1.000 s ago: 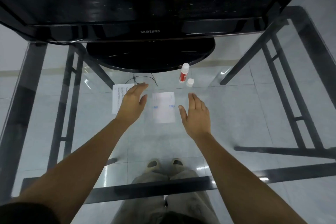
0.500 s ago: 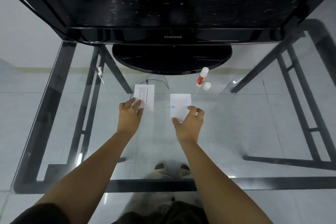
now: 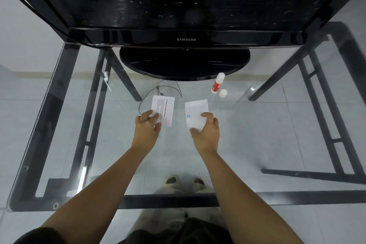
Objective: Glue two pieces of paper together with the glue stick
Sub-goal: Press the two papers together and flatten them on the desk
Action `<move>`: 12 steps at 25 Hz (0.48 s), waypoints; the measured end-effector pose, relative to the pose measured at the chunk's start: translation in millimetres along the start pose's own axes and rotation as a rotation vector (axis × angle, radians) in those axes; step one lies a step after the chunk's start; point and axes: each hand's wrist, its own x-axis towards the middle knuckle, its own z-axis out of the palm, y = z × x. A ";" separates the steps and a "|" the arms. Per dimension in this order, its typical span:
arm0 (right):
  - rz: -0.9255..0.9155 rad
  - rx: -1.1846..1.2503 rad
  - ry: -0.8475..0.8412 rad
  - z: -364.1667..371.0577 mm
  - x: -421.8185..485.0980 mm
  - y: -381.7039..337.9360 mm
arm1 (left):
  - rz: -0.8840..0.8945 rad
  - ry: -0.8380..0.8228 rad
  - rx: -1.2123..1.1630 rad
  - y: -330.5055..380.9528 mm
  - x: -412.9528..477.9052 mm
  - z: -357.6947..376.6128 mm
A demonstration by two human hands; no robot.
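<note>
Glass makes up the table (image 3: 257, 144), and everything is placed here against the monitor (image 3: 184, 16) at its far edge. Nearest the person, well short of the monitor's base, the left hand (image 3: 147, 129) pinches the near corner of the printed paper (image 3: 164, 110), thumb under the edge and fingers curled on top. The right hand (image 3: 207, 130) pinches the near end of the plain paper (image 3: 196, 112) in the same way, and that sheet looks slightly curled, as if its near edge is off the glass. The two sheets lie side by side, apart, between the hands and the base.

The step in hand seems to be taking up both sheets. To do it well, I would grip each only at its near margin, keep the face to be glued free of fingers, and lay one sheet flat again, glue side up, before reaching for the stick. Thin paper creases easily, so a light pinch is probably enough.

Farther on, just right of the base's rim, the glue stick (image 3: 217, 83) stands upright with its cap (image 3: 222, 93) off and sitting just beside it. A thin cable (image 3: 158, 89) loops out from under the base.

Count: two hands, two papers, one glue stick, one cap, one monitor, one cable.
</note>
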 end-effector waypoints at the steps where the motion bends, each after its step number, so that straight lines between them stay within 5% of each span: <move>1: -0.004 0.086 -0.018 -3.2 0.8 3.0 | 0.003 -0.001 -0.007 3.0 -1.3 2.3; 6: -0.081 0.289 0.020 -31.2 4.4 19.4 | 0.009 -0.007 -0.055 26.4 -5.0 17.1; 12: -0.211 0.263 0.094 -56.5 1.4 32.1 | 0.041 -0.073 -0.054 66.3 -9.3 38.0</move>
